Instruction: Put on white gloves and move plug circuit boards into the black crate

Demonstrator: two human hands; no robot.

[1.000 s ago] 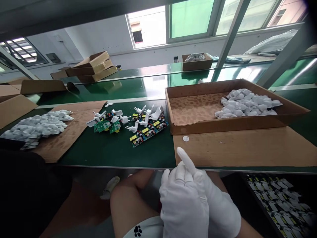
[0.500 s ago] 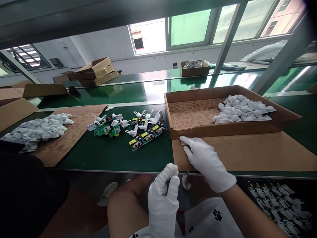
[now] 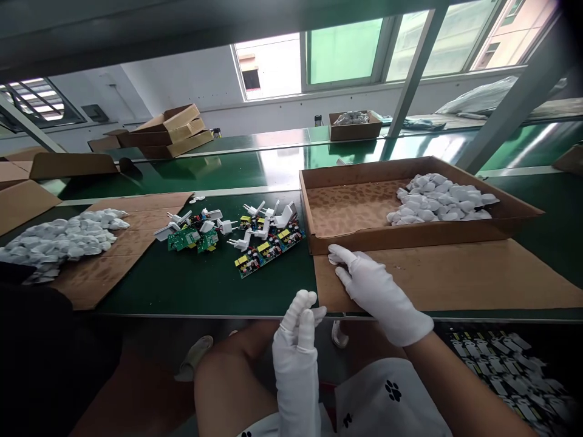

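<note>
My right hand, in a white glove, lies flat on a brown cardboard sheet with its fingers stretched out. Its fingertips touch a small white round piece by the front wall of a shallow cardboard tray. My left hand, also gloved, is raised over my lap below the table edge, fingers upright and side by side, with nothing visible in them. A loose pile of green circuit boards and white plug parts lies on the green belt to the left of the tray.
A heap of white plastic pieces fills the tray's right end. More white pieces lie on cardboard at the left. A dark bin of small parts sits low right. Cardboard boxes stand on the far belt.
My two hands were together over my lap. The right hand has reached forward onto the cardboard sheet to the small white piece, and the left hand's curled fingers have straightened upward.
</note>
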